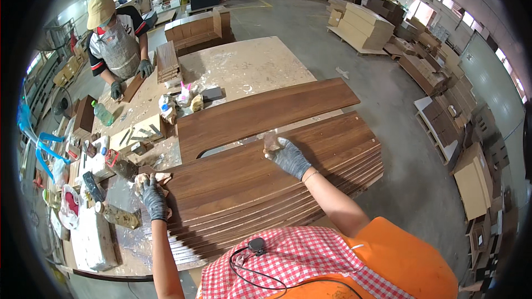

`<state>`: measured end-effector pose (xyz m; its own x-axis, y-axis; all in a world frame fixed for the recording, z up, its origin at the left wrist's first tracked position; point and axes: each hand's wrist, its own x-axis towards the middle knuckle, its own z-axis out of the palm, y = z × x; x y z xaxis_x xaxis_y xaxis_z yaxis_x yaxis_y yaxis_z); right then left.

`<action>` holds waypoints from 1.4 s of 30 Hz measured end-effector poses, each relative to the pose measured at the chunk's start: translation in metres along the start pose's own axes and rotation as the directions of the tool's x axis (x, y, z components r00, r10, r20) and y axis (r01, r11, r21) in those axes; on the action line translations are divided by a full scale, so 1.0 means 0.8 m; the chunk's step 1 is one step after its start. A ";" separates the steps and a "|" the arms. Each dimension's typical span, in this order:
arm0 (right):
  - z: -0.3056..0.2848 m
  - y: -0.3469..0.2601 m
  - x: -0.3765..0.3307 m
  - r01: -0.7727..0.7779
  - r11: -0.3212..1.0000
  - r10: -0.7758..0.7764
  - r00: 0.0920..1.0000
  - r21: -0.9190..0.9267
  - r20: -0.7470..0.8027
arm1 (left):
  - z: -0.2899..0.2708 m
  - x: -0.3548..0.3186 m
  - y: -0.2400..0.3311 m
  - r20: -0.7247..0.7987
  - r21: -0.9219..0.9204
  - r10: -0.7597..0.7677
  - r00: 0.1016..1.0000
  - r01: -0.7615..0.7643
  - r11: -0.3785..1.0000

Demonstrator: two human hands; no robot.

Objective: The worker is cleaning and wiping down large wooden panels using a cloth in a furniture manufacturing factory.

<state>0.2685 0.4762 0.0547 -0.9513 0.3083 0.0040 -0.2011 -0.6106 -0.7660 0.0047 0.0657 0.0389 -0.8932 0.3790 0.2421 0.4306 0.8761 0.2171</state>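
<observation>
A stack of dark brown wood boards (221, 181) lies in front of me on a worktable. My right hand (289, 159), in a grey glove, is closed on a small tan pad (271, 140) above the far edge of the top board. Its exact kind is hard to make out. In the other grey glove, my left hand (153, 199) holds a crumpled pale rag (143, 179) at the stack's left end. Beyond the stack lies another long brown board (249, 112), with a narrow gap between them.
Left of the stack stand bottles, a red-capped jar (119, 163), a yellowish bottle (117, 216) and a white block (95, 241). A green bottle (103, 113) is farther off. Across the paint-spotted table (255, 63), a co-worker (116, 44) handles a brown strip (133, 87).
</observation>
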 end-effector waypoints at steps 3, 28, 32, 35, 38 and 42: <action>-0.004 -0.002 0.000 -0.041 0.980 0.036 0.999 0.193 0.025 | 0.010 -0.015 0.077 -0.011 -0.006 0.049 0.999 -0.049 0.999; 0.003 -0.006 -0.002 0.017 0.998 -0.017 1.000 -0.063 -0.011 | -0.009 -0.085 0.259 0.083 -0.323 0.386 0.919 -0.342 0.883; 0.003 -0.007 -0.003 0.010 0.998 -0.009 1.000 -0.066 0.024 | -0.001 -0.068 0.207 -0.120 -0.277 0.371 0.921 -0.390 0.878; -0.003 -0.004 -0.002 -0.051 0.975 0.054 0.998 0.214 -0.009 | -0.007 -0.052 0.160 -0.052 -0.239 0.235 0.971 -0.241 0.941; -0.004 0.001 0.001 -0.055 0.974 0.060 0.998 0.221 -0.017 | -0.008 -0.034 0.100 -0.114 -0.194 0.166 0.979 -0.186 0.963; -0.007 -0.006 -0.004 -0.049 0.961 0.063 0.997 0.273 -0.044 | -0.035 -0.019 0.097 -0.003 -0.522 -0.107 0.994 0.090 0.848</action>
<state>0.2739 0.4823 0.0544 -0.9508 0.3011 -0.0732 -0.2104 -0.8008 -0.5607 0.0556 0.1194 0.0787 -0.9337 0.2826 0.2200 0.3529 0.6215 0.6994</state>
